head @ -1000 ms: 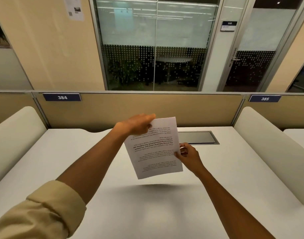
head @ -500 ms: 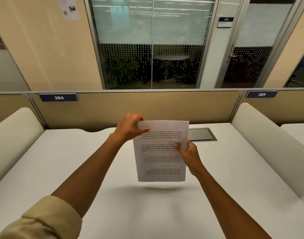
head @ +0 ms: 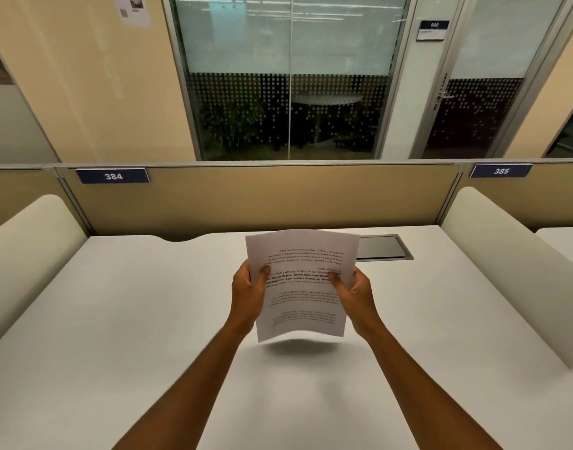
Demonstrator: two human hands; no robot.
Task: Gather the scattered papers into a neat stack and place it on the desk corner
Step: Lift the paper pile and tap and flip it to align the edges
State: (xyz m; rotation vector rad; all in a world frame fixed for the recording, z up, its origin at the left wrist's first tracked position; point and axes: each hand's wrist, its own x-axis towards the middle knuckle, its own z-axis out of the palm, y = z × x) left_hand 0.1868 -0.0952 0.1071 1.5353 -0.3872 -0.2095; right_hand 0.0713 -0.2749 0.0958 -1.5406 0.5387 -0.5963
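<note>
- Two hands hold our papers up in the air, one on each side.
- Our left hand pinches the left edge, with the thumb on the front and the other fingers hidden behind the sheets.
- Our right hand pinches the right edge the same way, thumb on top.
- We see the printed words upside down, and the sheets bend a little at the top and bottom.
- We cannot tell how many sheets are in the bunch, but the edges look lined up.
- Under the papers there is a soft shadow on the desk, so the bunch is off the desk, above its middle and nearer the back edge.
- Behind the papers, near the back edge, a dark flat cover sits in the desk top.
- We see no other loose sheets on the desk, so we think the picking up is done.
- We think the stack may need a tap to make it neat.
- What is left is the last part: we must carry the stack to a corner of the desk and lay it down flat.
- All the corners we can see look free, with soft white side walls along the edges.
</note>
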